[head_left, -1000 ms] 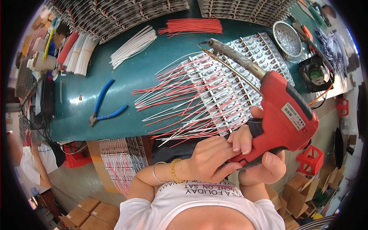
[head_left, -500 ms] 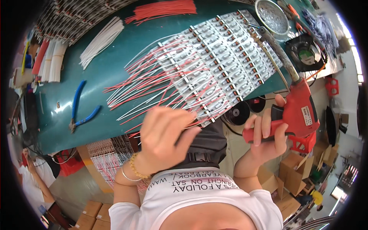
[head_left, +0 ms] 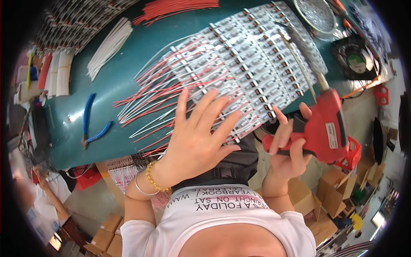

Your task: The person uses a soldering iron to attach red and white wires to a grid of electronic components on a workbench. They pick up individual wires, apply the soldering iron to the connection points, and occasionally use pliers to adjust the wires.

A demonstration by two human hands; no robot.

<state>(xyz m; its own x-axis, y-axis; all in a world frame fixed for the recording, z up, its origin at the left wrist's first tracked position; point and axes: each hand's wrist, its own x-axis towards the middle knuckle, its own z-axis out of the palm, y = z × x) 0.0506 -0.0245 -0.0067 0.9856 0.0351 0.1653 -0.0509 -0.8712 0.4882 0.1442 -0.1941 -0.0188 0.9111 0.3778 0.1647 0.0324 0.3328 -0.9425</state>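
Note:
My left hand is spread flat, its fingers over the near left part of a panel of small electronic boards and the red and white wires fanning out from it. Held in my right hand is a red soldering gun, its grip wrapped by the fingers. One finger of that hand stretches toward the panel's near right corner. The gun's long metal barrel and a thin tube beside it reach over the panel's right side, tip at the far end.
On the green table lie blue-handled pliers, a white wire bundle and a red wire bundle. A bowl and a black fan stand at the right. Cardboard boxes sit below. Another person is at far left.
My left hand has opened from a bent, bunched pose and spread forward over the wires and panel. The soldering gun has shifted slightly left, and the view has moved a little.

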